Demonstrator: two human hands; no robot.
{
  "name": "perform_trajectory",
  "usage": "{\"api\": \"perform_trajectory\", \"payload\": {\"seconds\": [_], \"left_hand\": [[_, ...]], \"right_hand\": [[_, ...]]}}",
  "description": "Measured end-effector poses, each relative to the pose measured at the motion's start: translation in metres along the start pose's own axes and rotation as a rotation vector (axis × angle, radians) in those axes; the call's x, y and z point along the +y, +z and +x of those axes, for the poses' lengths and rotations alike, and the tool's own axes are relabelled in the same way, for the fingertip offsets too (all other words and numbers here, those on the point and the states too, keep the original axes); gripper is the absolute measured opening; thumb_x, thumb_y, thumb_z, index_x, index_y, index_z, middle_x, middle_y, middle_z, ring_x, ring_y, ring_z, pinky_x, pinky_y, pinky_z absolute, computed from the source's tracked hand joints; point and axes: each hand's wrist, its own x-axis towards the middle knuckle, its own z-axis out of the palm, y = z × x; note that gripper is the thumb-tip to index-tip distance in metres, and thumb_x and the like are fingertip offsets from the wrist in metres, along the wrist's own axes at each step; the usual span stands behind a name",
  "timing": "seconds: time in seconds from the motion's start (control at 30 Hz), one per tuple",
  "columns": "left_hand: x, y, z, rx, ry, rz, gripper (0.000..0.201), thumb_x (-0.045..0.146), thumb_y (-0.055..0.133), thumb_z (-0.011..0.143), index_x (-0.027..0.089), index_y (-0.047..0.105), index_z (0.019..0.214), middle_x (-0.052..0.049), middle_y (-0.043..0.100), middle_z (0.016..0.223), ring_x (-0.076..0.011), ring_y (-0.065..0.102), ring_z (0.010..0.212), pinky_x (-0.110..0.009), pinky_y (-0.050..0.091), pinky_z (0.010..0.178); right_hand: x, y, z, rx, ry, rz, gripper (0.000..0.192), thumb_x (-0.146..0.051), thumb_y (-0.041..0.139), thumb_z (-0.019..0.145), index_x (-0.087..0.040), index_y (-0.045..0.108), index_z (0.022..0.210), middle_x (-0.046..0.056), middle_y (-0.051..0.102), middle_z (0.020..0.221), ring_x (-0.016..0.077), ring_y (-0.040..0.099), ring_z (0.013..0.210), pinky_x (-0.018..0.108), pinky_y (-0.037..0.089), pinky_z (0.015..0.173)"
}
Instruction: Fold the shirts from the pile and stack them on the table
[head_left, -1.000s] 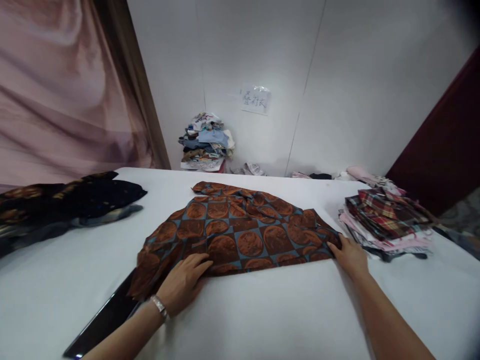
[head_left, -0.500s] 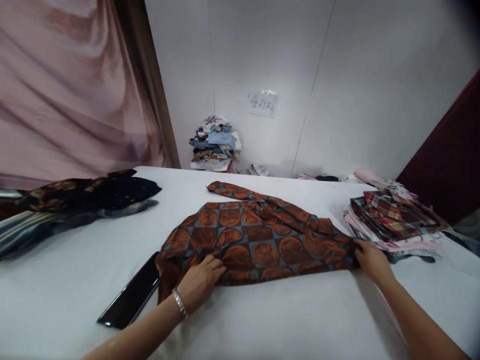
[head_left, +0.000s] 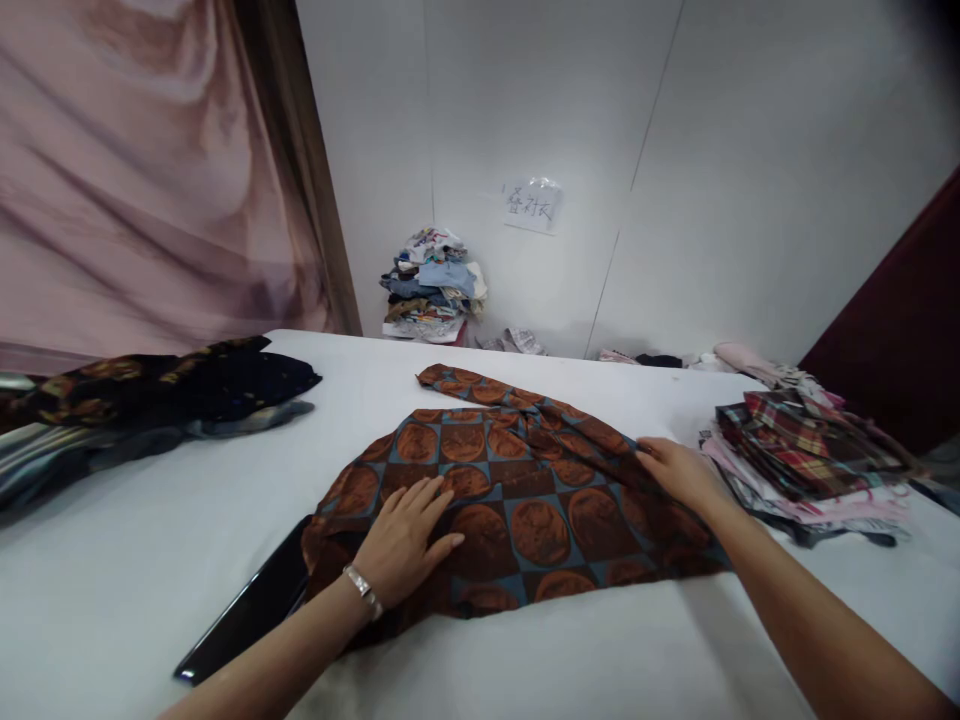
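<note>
One brown circle-patterned garment, two bare hands, one flat black glossy board, three clothing piles.

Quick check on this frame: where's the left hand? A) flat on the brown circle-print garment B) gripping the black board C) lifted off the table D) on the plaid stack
A: the left hand lies palm-down, fingers spread, on the brown circle-print garment; the black board lies untouched beside it, and the plaid stack sits far right.
</note>
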Motion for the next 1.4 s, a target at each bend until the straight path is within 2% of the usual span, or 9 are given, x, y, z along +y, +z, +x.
{"api": "perform_trajectory", "payload": {"seconds": [0.13,0.37,0.5,0.63,0.87,0.97,1.1,1.2,1.4], "left_hand": [[-0.01,0.026,0.013,-0.065,-0.079,0.057,0.058,0.051,0.048,0.092,0.024,0.051,0.143,-0.009,0.039,0.155,-0.0303,0.033,0.145,-0.053,0.031,0.119],[-0.015,0.052,0.007,-0.043,-0.094,0.002,0.063,0.056,0.046,0.089,0.031,0.046,0.146,-0.005,0.036,0.156,-0.0303,0.028,0.147,-0.053,0.029,0.121],[-0.019,0.056,0.008,-0.049,-0.105,0.0,0.064,0.057,0.048,0.086,0.038,0.044,0.147,-0.002,0.034,0.157,-0.0291,0.026,0.147,-0.052,0.029,0.122],[-0.019,0.058,0.008,-0.069,-0.118,-0.025,0.065,0.057,0.048,0.085,0.038,0.043,0.147,-0.001,0.031,0.158,-0.0286,0.024,0.147,-0.051,0.026,0.123],[-0.025,0.034,0.023,-0.156,-0.132,-0.079,0.058,0.059,0.046,0.087,0.033,0.057,0.138,-0.006,0.044,0.153,-0.0313,0.036,0.144,-0.056,0.034,0.117],[-0.03,0.009,0.06,-0.102,-0.104,-0.093,0.054,0.057,0.041,0.092,0.026,0.063,0.13,-0.011,0.053,0.147,-0.0296,0.047,0.137,-0.052,0.039,0.113],[-0.028,-0.014,0.141,0.053,-0.02,-0.1,0.046,0.047,0.048,0.093,0.02,0.061,0.128,-0.012,0.055,0.144,-0.0271,0.051,0.133,-0.043,0.039,0.113],[-0.025,-0.013,0.202,0.063,-0.087,-0.109,0.04,0.038,0.048,0.094,0.023,0.056,0.131,-0.009,0.056,0.142,-0.0227,0.055,0.128,-0.035,0.044,0.108],[-0.013,0.012,0.279,-0.038,-0.076,-0.049,0.066,0.022,0.049,0.09,0.027,0.028,0.153,-0.013,0.02,0.164,-0.0273,0.055,0.128,-0.036,0.047,0.102]], "right_hand": [[-0.069,0.027,0.079,-0.137,-0.071,0.11,0.035,-0.03,0.047,0.092,-0.02,0.073,0.113,0.009,0.07,0.123,0.0243,0.063,0.117,0.033,0.046,0.101],[-0.143,0.093,0.175,-0.224,0.143,0.182,0.041,-0.036,0.062,0.085,-0.008,0.07,0.114,0.023,0.064,0.127,0.0366,0.057,0.123,0.046,0.043,0.102],[-0.147,0.114,0.193,-0.139,0.233,0.297,0.02,-0.021,0.067,0.075,-0.013,0.075,0.092,0.019,0.071,0.113,0.0332,0.062,0.116,0.04,0.045,0.098],[-0.116,0.105,0.205,0.075,0.374,0.465,0.023,-0.023,0.054,0.08,-0.016,0.072,0.092,0.014,0.073,0.099,0.0293,0.064,0.108,0.036,0.048,0.093],[-0.075,0.074,0.191,0.204,0.416,0.899,0.017,-0.032,0.055,0.072,-0.021,0.063,0.082,0.002,0.068,0.069,0.0221,0.066,0.076,0.031,0.053,0.067],[-0.077,0.058,0.173,0.154,0.31,1.07,0.016,-0.032,0.061,0.067,-0.022,0.061,0.08,0.0,0.069,0.073,0.0188,0.065,0.074,0.03,0.053,0.07],[-0.083,0.036,0.141,-0.077,0.03,1.276,0.027,-0.038,0.07,0.064,-0.023,0.06,0.083,-0.002,0.068,0.08,0.0171,0.063,0.076,0.032,0.051,0.078],[-0.088,0.028,0.113,-0.217,-0.143,1.151,0.023,-0.038,0.068,0.068,-0.023,0.061,0.085,-0.002,0.067,0.081,0.0169,0.061,0.077,0.033,0.048,0.08],[-0.101,0.028,0.063,-0.292,-0.423,0.784,0.014,-0.025,0.052,0.082,-0.022,0.063,0.091,0.002,0.067,0.092,0.0194,0.06,0.09,0.035,0.046,0.087]]}}
